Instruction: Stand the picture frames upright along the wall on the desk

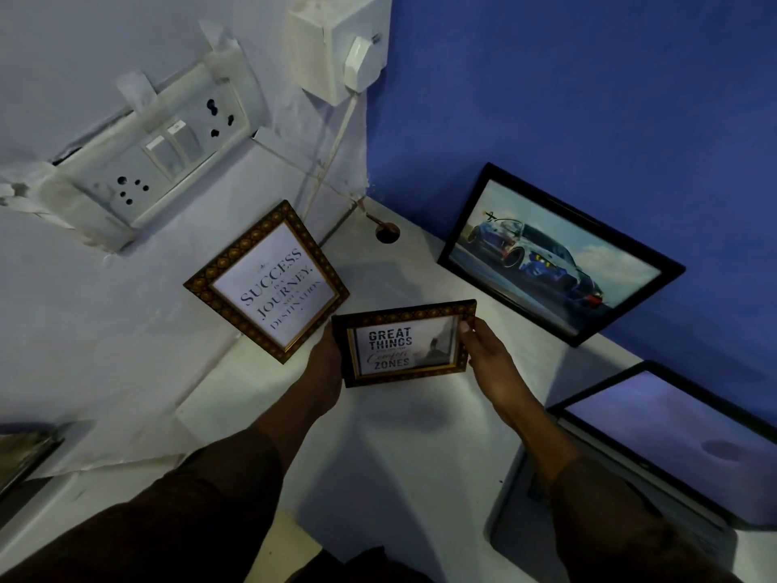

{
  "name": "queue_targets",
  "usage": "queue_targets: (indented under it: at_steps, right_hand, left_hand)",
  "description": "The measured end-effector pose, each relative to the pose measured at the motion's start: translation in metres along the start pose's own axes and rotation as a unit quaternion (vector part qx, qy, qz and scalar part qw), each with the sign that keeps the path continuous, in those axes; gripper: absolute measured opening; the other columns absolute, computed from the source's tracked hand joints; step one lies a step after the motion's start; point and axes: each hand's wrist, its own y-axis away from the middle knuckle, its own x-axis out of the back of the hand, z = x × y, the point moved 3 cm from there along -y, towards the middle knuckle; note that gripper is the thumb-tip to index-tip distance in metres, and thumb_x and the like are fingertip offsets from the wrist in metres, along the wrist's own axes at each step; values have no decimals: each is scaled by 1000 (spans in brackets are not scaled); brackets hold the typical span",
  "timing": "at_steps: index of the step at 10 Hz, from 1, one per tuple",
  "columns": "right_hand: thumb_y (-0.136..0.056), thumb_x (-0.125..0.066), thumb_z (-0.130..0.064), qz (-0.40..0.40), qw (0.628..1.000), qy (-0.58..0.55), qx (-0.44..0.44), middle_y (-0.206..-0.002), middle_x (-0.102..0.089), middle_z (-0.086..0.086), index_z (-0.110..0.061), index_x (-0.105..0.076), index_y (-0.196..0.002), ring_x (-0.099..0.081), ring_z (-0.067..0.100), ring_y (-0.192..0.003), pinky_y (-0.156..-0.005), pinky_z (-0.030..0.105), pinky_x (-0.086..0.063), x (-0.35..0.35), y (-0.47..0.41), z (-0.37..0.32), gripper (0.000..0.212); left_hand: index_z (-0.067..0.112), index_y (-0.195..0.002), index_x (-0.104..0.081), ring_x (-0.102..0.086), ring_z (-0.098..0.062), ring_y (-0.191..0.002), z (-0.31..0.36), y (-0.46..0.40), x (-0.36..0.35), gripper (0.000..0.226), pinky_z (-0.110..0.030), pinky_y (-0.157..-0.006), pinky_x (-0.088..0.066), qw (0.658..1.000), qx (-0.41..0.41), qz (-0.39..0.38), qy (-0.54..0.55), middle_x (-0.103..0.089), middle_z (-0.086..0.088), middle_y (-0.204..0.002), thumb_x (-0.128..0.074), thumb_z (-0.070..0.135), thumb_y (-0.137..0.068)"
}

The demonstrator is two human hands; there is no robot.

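Note:
I hold a small gold-patterned frame reading "Great Things… Comfort Zones" [403,345] above the white desk [378,448], near the corner. My left hand [326,363] grips its left edge and my right hand [483,351] grips its right edge. A second gold frame, reading "Success is a Journey" [269,284], stands leaning against the pale wall on the left. A larger black frame with a car picture [555,258] leans upright against the blue wall on the right.
An open laptop [672,439] sits on the desk at the right, close to the blue wall. A cable hole [387,232] lies in the desk corner, with a white cable running up to a plug [361,63]. Switch sockets [164,153] are on the pale wall.

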Motion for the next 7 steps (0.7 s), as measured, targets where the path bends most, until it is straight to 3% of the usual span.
queue_targets:
  at_steps: [1,2,3,4,5,6,7]
  right_hand:
    - [-103,-44,-55,-5,1000,19,-1,-124,-67,-12,-37,-55,-140,-61,0,-110,-89,19,-45,-2,-4,-2,43]
    - [-99,-47,-61,-12,999,48,-16,-125,-69,-10,-39,-56,-137,-65,9,-112,-99,31,-49,-4,-9,10,45]
    - [-96,-48,-64,-19,997,74,-27,-127,-69,-6,-42,-57,-131,-65,17,-116,-107,41,-49,-6,-10,24,42]
    - [-97,-48,-61,-18,996,82,-26,-127,-68,-5,-45,-55,-130,-64,19,-118,-105,39,-48,-7,-8,28,37]
    - [-98,-51,-58,-13,996,86,-26,-128,-68,-3,-37,-53,-138,-65,19,-117,-97,33,-50,-7,-6,26,46]
    - [-99,-53,-54,-1,997,77,-25,-129,-64,-5,-35,-47,-146,-61,15,-112,-83,22,-45,-3,5,19,50]
    - [-96,-56,-57,12,998,52,-14,-140,-59,-3,-38,-41,-151,-56,16,-124,-95,26,-40,4,14,20,59]
  left_hand:
    - [16,-121,-71,-71,-34,-111,-1,-2,-2,61,-60,-104,-51,1000,-1,23,14,-78,-11,-115,-30,58,-105]
    - [6,-139,-60,-68,-37,-118,-7,-2,0,75,-60,-106,-50,1000,14,25,3,-70,-20,-130,-25,63,-104]
    - [5,-139,-60,-66,-38,-119,-14,-3,2,79,-57,-111,-45,998,36,46,-2,-70,-21,-128,-23,64,-103]
    - [4,-135,-62,-67,-35,-113,-19,-3,2,80,-55,-113,-43,998,34,56,-2,-72,-19,-124,-21,65,-102]
    - [5,-132,-63,-67,-29,-103,-19,0,0,78,-53,-114,-42,998,28,56,-3,-72,-18,-122,-20,63,-103]
    - [12,-122,-62,-60,-24,-104,-18,14,-1,65,-51,-117,-37,998,9,60,-9,-69,-5,-108,-18,57,-106]
    - [10,-145,-52,-50,-23,-129,-22,27,4,70,-47,-119,-27,997,-3,69,-18,-59,-6,-135,-16,56,-107]
